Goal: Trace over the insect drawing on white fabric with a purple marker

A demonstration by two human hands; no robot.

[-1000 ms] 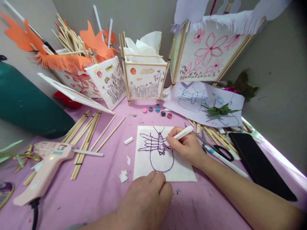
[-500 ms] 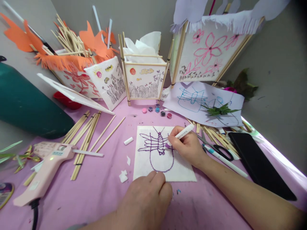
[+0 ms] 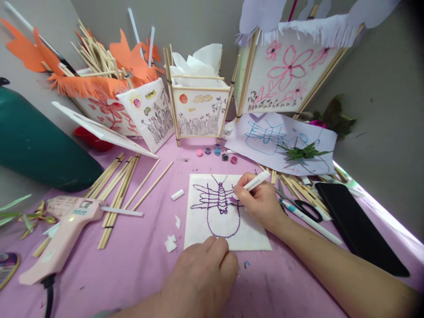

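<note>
My right hand is closed round a purple marker with a white barrel, its tip on the right side of the drawing. Under it lies a flat white square panel, bearing a purple winged insect and a rounded dashed outline. On the panel's near edge rests my left hand, its fingers curled and pressed together; their tips are partly hidden. A white marker cap lies left of the panel, with white paper scraps nearby. My right hand covers the drawing's right-hand part.
A pink glue gun and bundled sticks lie at left. Scissors and a black phone are at right. Decorated boxes, small paint pots and a blue-inked sheet stand or lie behind.
My right hand and the marker have shifted slightly right, and the purple line at the wing's right side reaches a little farther. My left hand and the panel stay put.
</note>
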